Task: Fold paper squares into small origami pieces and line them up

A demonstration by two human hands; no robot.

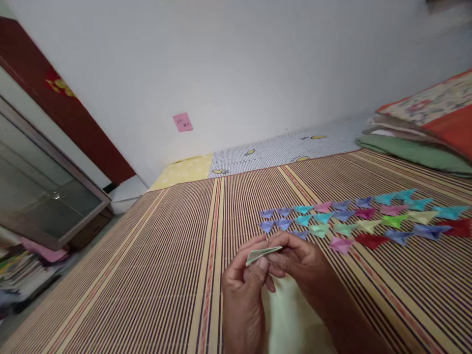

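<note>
A small folded piece of pale green paper is held up between both hands at the lower middle of the head view. My left hand pinches its left part, with the thumb on the near side. From the right, my right hand grips the paper's other end between thumb and fingers. The two hands meet around the paper, above a striped mat. Just beyond them and to the right, several folded paper pieces in blue, pink, green, red and yellow lie in rows on the mat.
Folded bedding and a green cloth are stacked at the far right. A patterned sheet runs along the white wall, which bears a pink note. A glass-fronted cabinet stands at left. Something pale green lies below the hands.
</note>
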